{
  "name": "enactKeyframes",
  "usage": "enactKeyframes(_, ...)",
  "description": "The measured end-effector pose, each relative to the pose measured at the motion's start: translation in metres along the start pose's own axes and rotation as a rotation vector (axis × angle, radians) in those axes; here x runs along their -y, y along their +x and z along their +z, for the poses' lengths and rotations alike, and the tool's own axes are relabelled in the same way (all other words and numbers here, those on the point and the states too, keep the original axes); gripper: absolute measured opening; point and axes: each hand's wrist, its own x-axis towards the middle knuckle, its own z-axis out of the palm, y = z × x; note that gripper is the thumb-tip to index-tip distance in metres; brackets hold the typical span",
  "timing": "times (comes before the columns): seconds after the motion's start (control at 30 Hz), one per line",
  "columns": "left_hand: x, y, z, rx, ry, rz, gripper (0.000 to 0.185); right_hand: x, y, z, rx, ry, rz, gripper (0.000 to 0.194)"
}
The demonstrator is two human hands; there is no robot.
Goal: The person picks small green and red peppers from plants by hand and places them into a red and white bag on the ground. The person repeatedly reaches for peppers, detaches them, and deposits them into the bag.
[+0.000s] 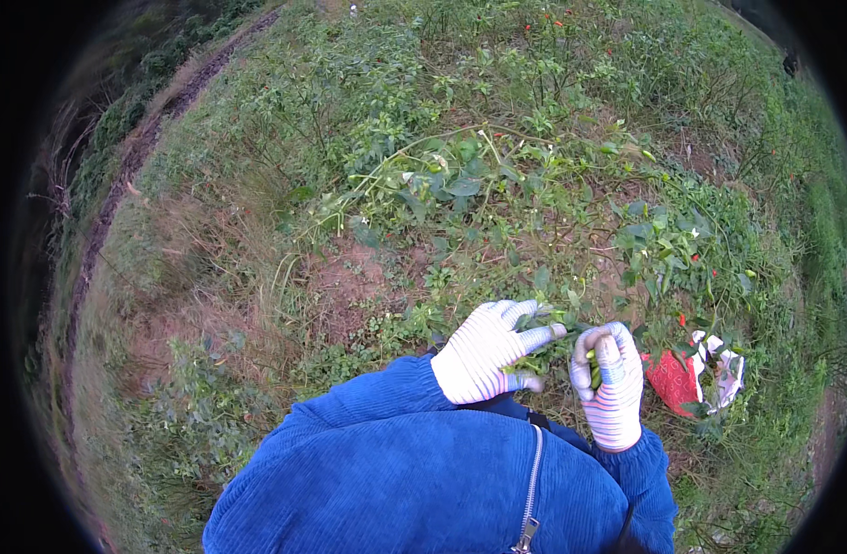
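My left hand point(496, 352), in a white striped knit glove with grey fingertips, reaches into a leafy pepper plant point(548, 318) in front of my body; its fingers are spread around stems and leaves. To its right, my right hand point(609, 388), gloved alike, is curled around a few green chili peppers point(594, 370), which show between thumb and fingers. Just right of that hand, a red bag with a white inside point(675, 382) lies among the plants with its mouth open. Leaves hide part of its content.
Pepper plants with small white flowers and some red chili peppers point(682, 319) spread ahead and to the right. A long bent stem point(423, 142) arches over the plants. Bare reddish soil point(351, 280) shows ahead of my left arm. Dry grass point(209, 256) and a dark strip point(129, 156) run along the left.
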Motion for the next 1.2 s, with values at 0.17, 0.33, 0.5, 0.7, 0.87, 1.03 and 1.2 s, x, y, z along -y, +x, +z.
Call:
enactKeyframes(0.17,0.005,-0.008,-0.091,-0.272,0.163,0.058,0.055,0.020,0.025,-0.001,0.099,0.521,0.297,0.025)
enactKeyframes(0.33,0.029,0.013,-0.140,-0.483,0.685,-0.187,0.041,0.033,0.034,0.016,0.207,0.265,0.317,0.019)
enactKeyframes(0.5,0.089,0.037,-0.158,-0.454,1.008,-0.347,0.038,0.031,0.038,0.037,0.306,0.157,0.365,0.020)
enactKeyframes(0.7,0.159,0.027,-0.170,-0.422,0.761,-0.267,0.019,0.029,0.047,0.050,0.272,0.103,0.370,0.019)
enactKeyframes(0.87,0.154,0.015,-0.143,-0.439,0.092,-0.219,0.019,0.035,0.065,0.073,0.358,-0.231,0.286,0.026)
enactKeyframes(1.03,0.099,0.005,-0.098,-0.360,0.118,-0.017,0.013,0.013,0.083,0.098,0.270,-0.663,-0.300,0.037)
enactKeyframes(1.2,0.056,0.001,-0.066,-0.419,0.083,-0.015,0.017,0.000,0.091,0.098,0.210,-0.772,-0.448,0.032)
